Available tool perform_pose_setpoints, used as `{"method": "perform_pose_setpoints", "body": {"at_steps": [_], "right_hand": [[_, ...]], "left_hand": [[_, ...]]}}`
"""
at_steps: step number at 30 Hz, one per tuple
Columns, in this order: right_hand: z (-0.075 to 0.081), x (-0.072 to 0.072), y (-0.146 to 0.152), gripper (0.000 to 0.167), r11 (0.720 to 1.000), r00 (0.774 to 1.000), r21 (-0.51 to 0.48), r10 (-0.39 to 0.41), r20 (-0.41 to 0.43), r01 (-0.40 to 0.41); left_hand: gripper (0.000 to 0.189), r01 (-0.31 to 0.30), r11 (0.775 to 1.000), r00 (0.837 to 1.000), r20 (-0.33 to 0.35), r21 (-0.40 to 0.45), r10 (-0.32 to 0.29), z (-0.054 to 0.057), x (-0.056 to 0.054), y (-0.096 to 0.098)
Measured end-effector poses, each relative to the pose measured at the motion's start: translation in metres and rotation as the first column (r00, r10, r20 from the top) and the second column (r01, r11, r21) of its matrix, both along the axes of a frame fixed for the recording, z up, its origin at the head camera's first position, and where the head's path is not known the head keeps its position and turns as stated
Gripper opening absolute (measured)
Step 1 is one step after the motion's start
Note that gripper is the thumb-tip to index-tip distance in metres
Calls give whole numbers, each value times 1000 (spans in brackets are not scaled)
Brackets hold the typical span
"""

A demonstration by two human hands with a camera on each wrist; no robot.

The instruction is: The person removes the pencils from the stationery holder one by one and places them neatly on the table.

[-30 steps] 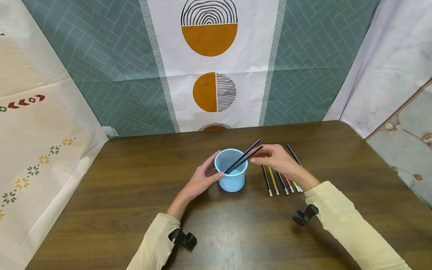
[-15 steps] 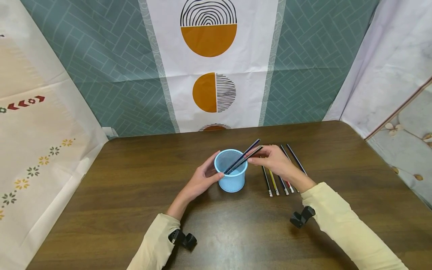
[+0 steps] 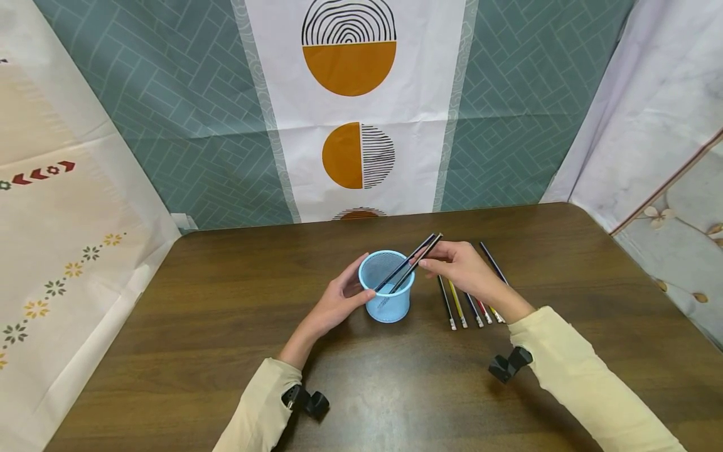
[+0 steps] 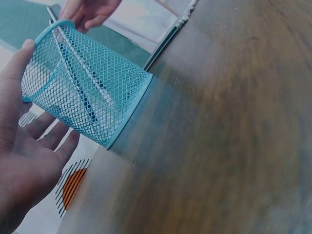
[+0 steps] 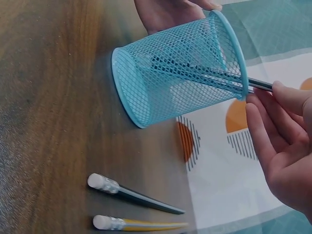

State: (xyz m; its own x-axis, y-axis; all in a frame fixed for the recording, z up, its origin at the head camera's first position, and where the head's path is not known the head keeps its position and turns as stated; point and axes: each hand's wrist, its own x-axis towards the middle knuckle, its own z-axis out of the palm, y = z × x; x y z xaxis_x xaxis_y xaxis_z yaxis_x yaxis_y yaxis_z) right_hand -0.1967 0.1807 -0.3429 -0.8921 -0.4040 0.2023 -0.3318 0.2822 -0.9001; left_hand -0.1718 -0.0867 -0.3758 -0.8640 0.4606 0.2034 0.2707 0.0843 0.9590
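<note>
A light blue mesh pencil cup (image 3: 387,309) stands on the table, held at its rim by my left hand (image 3: 341,295), thumb in front and fingers round the far side. Two dark pencils lean inside it toward the upper right. My right hand (image 3: 460,269) pinches the upper part of the black pencil (image 3: 404,277) between thumb and fingers, just above the rim. Beside it the dark blue pencil (image 3: 393,272) rests against the rim. Through the mesh in the left wrist view, both pencils slant down inside the cup (image 4: 92,73).
Right of the cup several pencils lie in a row, eraser ends toward me, among them a black pencil (image 3: 445,301) and a yellow pencil (image 3: 457,302). My right forearm partly covers the row. Patterned cloth (image 3: 214,125) hangs behind the brown wooden table (image 3: 226,301).
The right hand moved slightly left, then back right. The black pencil has become steeper, its lower end shifting right inside the cup. My left hand and the cup stay in place.
</note>
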Motion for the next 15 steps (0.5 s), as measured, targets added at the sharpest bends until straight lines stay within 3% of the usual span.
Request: {"method": "perform_pose_setpoints", "body": {"at_steps": [10,15], "right_hand": [[11,6,1,18,997,1000,-68,25,6,-24],[15,8,-1,16,997,1000,-72,26,-10,-26]], "left_hand": [[66,1,1000,1000,-11,8,0,0,0,1],[67,-8,1000,1000,-17,18,8,-12,-6,0]]}}
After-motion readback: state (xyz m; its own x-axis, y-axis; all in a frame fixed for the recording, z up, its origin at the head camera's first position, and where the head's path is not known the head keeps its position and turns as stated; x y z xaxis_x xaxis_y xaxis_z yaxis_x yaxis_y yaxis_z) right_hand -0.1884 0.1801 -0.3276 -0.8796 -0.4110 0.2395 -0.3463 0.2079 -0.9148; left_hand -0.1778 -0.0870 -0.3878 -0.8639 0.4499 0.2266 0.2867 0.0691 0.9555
